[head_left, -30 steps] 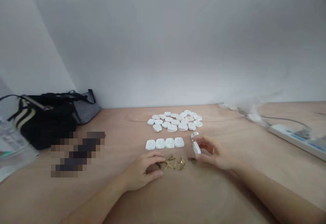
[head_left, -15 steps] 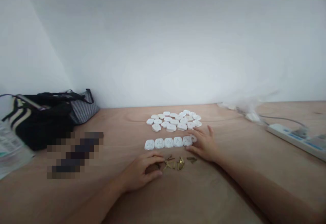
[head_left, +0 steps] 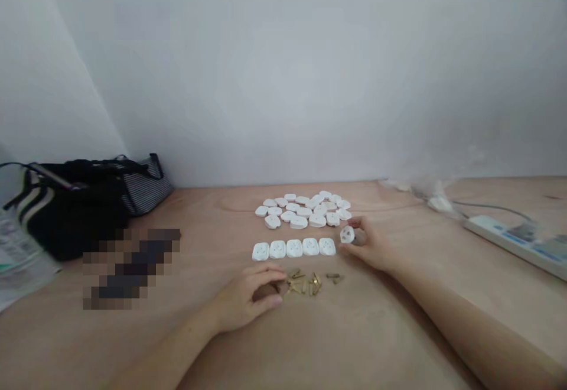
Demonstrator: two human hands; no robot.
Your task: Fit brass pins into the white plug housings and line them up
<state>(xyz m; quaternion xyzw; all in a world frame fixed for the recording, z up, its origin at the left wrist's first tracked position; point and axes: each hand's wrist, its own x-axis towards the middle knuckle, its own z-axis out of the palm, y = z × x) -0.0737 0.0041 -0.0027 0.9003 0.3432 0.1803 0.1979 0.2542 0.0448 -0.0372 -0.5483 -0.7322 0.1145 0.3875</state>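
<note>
Five white plastic socket pieces with small holes stand in a row (head_left: pixel 294 248) on the wooden table. My right hand (head_left: pixel 370 246), just past the row's right end, has its thumb and fingers closed on a small round white plastic plug piece (head_left: pixel 347 235) with dark holes in its face. Below the row lies a loose scatter of brass pins (head_left: pixel 304 286). My left hand (head_left: pixel 250 295) rests on the table at their left edge, thumb and fingers apart, with fingertips close to the nearest pins. Behind the row is a loose cluster of similar white plastic pieces (head_left: pixel 303 213).
At the right a white power strip (head_left: pixel 514 242) with a grey cable lies near a clear plastic bag (head_left: pixel 438 192). A black bag (head_left: pixel 80 213) and a striped pouch (head_left: pixel 146 186) stand at the left. A blurred-out dark object (head_left: pixel 133 269) lies before them.
My right hand has drawn slightly right, away from the row's last piece, and the round white piece in its fingers now shows its holed face. My left hand has stayed put.
</note>
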